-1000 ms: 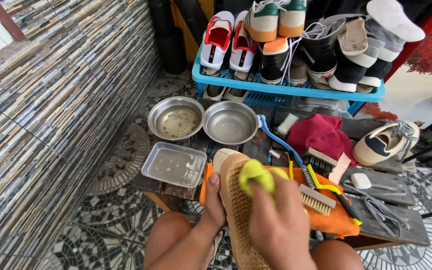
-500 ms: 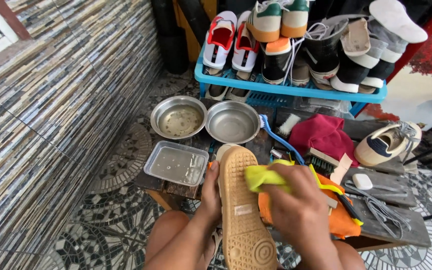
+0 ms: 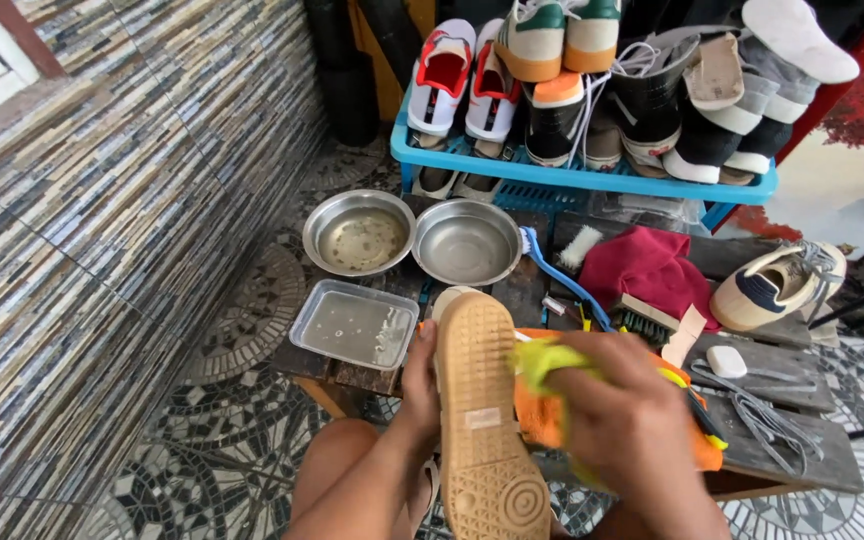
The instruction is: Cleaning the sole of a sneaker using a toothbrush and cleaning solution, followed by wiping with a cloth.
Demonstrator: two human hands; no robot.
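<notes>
Upturned, shoe [image 3: 482, 410] sole skyward, toe away, left hand [image 3: 419, 372] clasping it, right hand [image 3: 624, 425] bunching yellow cloth [image 3: 542, 362].

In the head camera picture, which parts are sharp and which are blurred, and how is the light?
Head view: soft, even daylight, no hard shadows. The right hand and the yellow-green cloth are smeared by motion blur. The left hand and the tan shoe sole are sharper. The two metal bowls show mild glare. Straight lines bend near the edges, as with a wide lens.
</notes>
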